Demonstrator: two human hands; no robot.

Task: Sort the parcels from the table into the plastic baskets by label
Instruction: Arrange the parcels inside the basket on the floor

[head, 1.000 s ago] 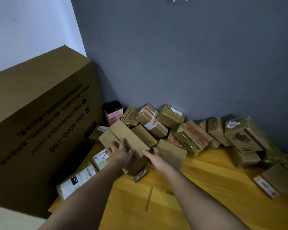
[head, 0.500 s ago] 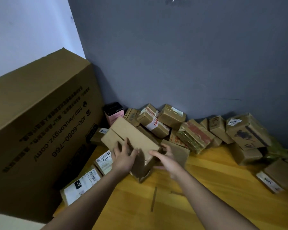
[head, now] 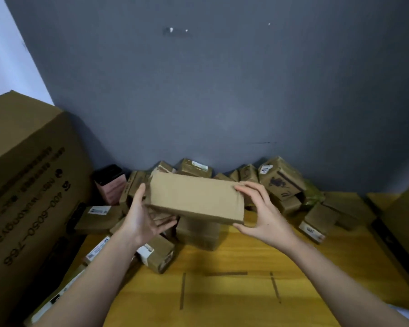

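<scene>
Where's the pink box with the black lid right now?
Head view, left of centre: the pink box with the black lid stands against the grey wall, between the big printed carton and the parcel pile.

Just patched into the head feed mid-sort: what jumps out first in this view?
The long plain cardboard parcel held up in mid-frame, left hand under its left end and right hand gripping its right end; no label shows on the face toward the camera. Behind it, a heap of small parcels lies against the grey wall on the wooden table. A big printed carton fills the left edge.
</scene>
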